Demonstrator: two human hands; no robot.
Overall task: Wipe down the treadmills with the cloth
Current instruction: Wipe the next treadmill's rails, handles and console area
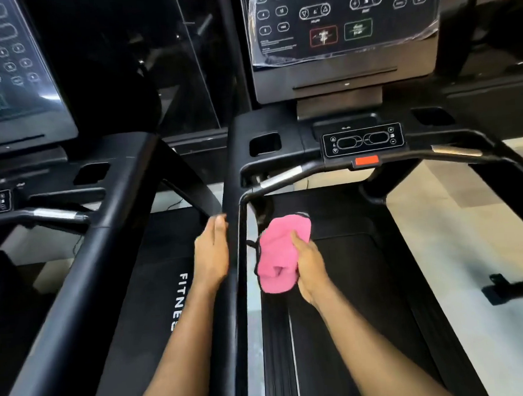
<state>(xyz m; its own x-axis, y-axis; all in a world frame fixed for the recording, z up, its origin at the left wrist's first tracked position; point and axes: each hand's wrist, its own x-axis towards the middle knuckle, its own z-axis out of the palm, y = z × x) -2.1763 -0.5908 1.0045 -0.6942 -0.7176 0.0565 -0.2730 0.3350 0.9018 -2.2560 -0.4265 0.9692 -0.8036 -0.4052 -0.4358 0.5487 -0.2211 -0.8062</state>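
Treadmill on the left (112,188) is black, its screen (10,69) cut off at the edge. Our left hand (213,256) lies flat, fingers together, against the side rail (237,291) of the right treadmill (364,141). Fluffy pink cloth (280,251) sits bunched in our right hand (309,267), over the belt (366,283). Console (346,55) labels are blurry under plastic film (427,25); pale floor (460,262) beyond.

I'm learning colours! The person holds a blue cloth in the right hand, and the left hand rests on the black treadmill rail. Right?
Not quite: the head view shows the cloth is pink, not blue. The right hand does hold it, and the left hand rests on the black treadmill rail.
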